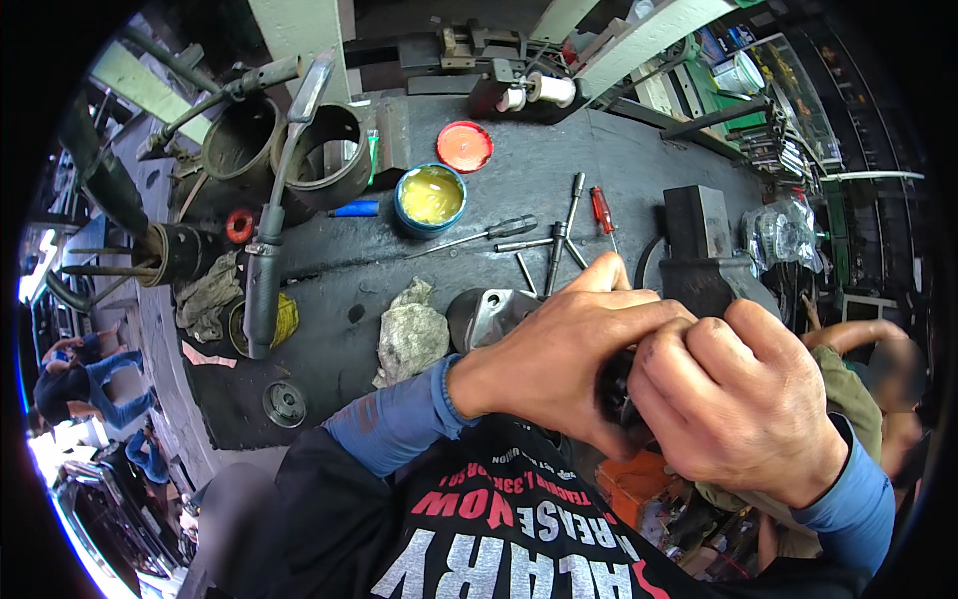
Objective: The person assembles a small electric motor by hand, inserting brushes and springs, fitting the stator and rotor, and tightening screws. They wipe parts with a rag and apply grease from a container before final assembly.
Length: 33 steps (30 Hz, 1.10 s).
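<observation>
In front of my chest, my left hand [554, 349] curls round a dark, round part [617, 389], its kind mostly hidden by my fingers. My right hand [733, 399] is closed against the same part from the right, knuckles up. Just beyond my left wrist, a silver metal housing [484, 316] with a bolt hole rests on the bench. Beside it lies a crumpled grey rag [412, 334]. Farther back are a T-handle wrench [556, 250], a red-handled screwdriver [601, 210] and a dark-handled screwdriver [509, 228].
A blue-rimmed tub of yellow grease [431, 197] and its red lid [465, 147] sit mid-bench [349, 270]. Metal cylinders [324, 160] stand at the back left. A dark vise-like block [699, 225] rises at right, near a clear plastic bag [783, 237]. Another person [863, 389] is at far right.
</observation>
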Each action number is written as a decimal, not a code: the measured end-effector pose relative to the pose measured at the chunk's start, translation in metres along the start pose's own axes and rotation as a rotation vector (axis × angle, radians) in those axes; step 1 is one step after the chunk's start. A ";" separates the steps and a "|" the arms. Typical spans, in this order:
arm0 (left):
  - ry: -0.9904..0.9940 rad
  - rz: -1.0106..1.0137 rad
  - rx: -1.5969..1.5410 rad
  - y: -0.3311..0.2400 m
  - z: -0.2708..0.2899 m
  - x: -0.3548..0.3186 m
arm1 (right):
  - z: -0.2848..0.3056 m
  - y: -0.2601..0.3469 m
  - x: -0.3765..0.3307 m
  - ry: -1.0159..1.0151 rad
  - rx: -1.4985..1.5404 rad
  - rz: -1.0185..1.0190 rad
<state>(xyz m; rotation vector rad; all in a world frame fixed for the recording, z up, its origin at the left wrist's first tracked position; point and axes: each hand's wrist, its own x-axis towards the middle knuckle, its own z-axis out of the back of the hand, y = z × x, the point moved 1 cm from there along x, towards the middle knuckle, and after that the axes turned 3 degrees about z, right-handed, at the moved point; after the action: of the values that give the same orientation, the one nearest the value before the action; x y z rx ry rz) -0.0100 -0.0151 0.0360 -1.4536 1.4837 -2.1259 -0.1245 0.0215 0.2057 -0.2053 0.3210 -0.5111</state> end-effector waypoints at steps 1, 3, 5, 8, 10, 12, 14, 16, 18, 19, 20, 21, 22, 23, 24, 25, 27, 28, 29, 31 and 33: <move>0.003 0.011 0.003 0.000 0.000 0.000 | -0.001 -0.002 0.000 -0.004 0.010 0.021; -0.007 0.021 -0.017 0.000 0.000 0.000 | 0.001 -0.005 0.002 0.006 0.038 0.029; -0.035 0.039 -0.074 -0.001 -0.003 -0.001 | 0.000 -0.006 0.003 -0.018 0.071 0.029; -0.046 0.057 -0.081 -0.001 -0.003 -0.002 | 0.001 -0.008 0.006 -0.021 0.100 0.010; -0.044 0.057 -0.067 0.000 -0.003 -0.002 | 0.000 -0.008 0.006 -0.021 0.121 0.002; -0.054 0.058 -0.067 0.001 -0.004 -0.003 | 0.000 -0.008 0.007 -0.011 0.138 -0.006; -0.076 0.061 -0.080 0.003 -0.005 -0.006 | 0.002 -0.008 0.011 0.013 0.166 -0.010; -0.063 0.103 -0.087 0.001 -0.003 -0.008 | 0.005 -0.008 0.013 0.043 0.206 -0.020; -0.062 0.115 -0.071 0.004 -0.003 -0.010 | 0.008 -0.012 0.015 0.080 0.269 -0.014; -0.079 0.122 -0.056 0.007 -0.005 -0.011 | 0.010 -0.015 0.015 0.099 0.301 -0.019; -0.076 0.129 -0.056 0.007 -0.005 -0.010 | 0.011 -0.018 0.016 0.116 0.334 -0.025; -0.072 0.126 -0.056 0.007 -0.005 -0.007 | 0.012 -0.020 0.014 0.119 0.360 -0.067; -0.068 0.123 -0.058 0.006 -0.004 -0.004 | 0.015 -0.023 0.012 0.120 0.405 -0.114; -0.078 0.115 -0.057 0.002 -0.003 -0.005 | 0.015 -0.026 0.007 0.085 0.511 -0.218; -0.027 0.149 -0.029 0.002 0.000 -0.008 | 0.017 -0.028 -0.002 0.020 0.617 -0.355; -0.042 0.130 -0.070 -0.001 0.001 -0.008 | 0.014 -0.029 -0.013 -0.031 0.699 -0.504; -0.055 0.129 -0.114 -0.004 0.002 -0.007 | 0.003 -0.020 -0.033 -0.100 0.759 -0.743; -0.056 0.148 -0.115 -0.003 0.002 -0.006 | -0.003 -0.012 -0.036 -0.054 0.823 -0.824; -0.057 0.167 -0.114 -0.003 0.003 -0.005 | -0.008 -0.007 -0.036 -0.032 0.805 -0.803; -0.033 0.158 -0.148 -0.002 0.003 -0.003 | -0.011 0.004 -0.039 -0.027 0.772 -0.848; -0.022 0.150 -0.136 -0.002 0.005 -0.002 | -0.014 0.006 -0.033 -0.045 0.736 -0.883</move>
<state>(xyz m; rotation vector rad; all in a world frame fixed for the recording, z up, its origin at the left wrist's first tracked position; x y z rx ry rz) -0.0046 -0.0161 0.0362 -1.3558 1.7015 -1.9496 -0.1544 0.0421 0.1991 0.3846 -0.0384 -1.4530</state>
